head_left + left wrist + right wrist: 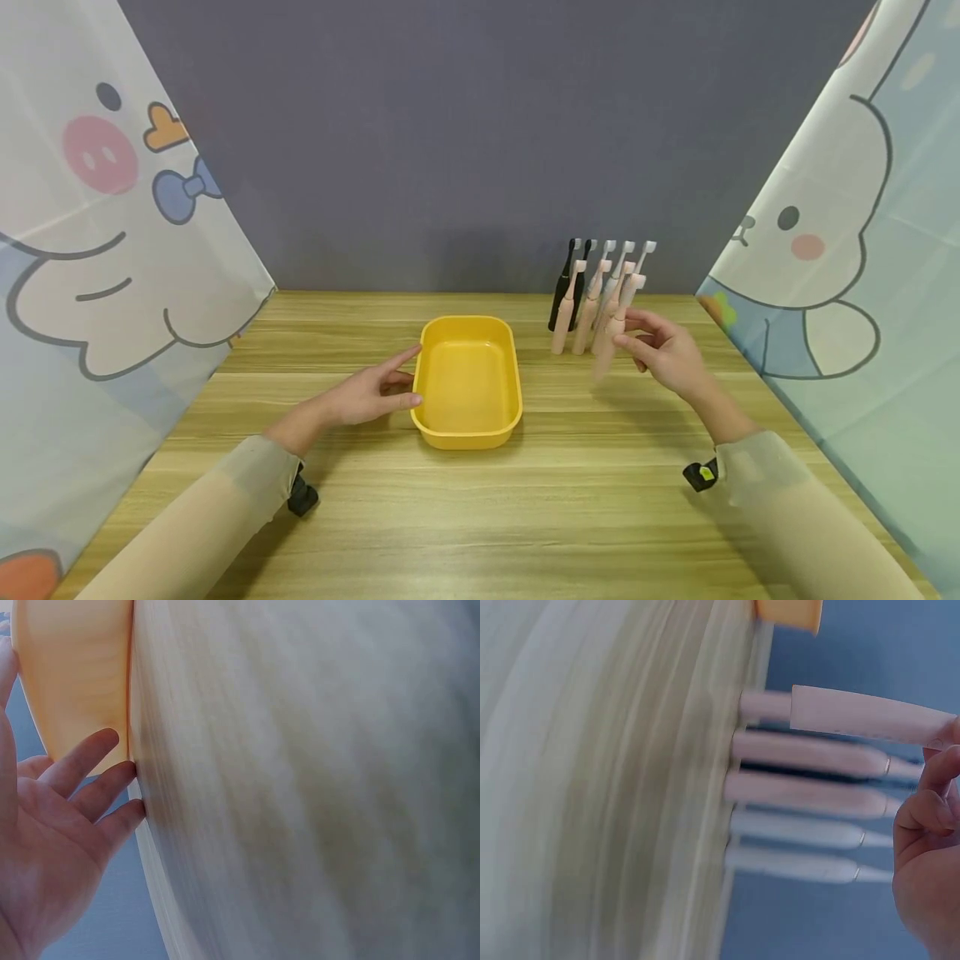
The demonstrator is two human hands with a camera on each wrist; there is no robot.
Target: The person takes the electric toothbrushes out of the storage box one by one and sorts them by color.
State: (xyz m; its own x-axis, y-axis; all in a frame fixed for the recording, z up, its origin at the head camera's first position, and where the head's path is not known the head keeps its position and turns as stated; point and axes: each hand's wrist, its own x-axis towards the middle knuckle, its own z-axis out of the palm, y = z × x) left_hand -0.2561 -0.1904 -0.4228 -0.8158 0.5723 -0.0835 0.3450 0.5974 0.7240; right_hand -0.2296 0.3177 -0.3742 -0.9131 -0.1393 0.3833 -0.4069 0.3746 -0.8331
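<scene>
My right hand (pixel 667 350) pinches a pink electric toothbrush (pixel 607 353) near the top of its handle, brush head up. In the right wrist view the held toothbrush (pixel 870 716) has its base above the tabletop. Close behind it stand several more toothbrushes: pink ones (pixel 564 323) in front, black (pixel 559 293) and white ones at the back. On the left, my left hand (pixel 365 397) reaches to the side of a yellow rectangular tray (pixel 467 441), thumb and index finger extended at its rim. The tray's inside shows nothing in it.
A wood-grain table (pixel 480 517) runs back to a dark grey panel (pixel 450 150). Cartoon-printed cloths hang at the left (pixel 112 250) and right (pixel 832 275) sides. Each wrist carries a small black camera mount.
</scene>
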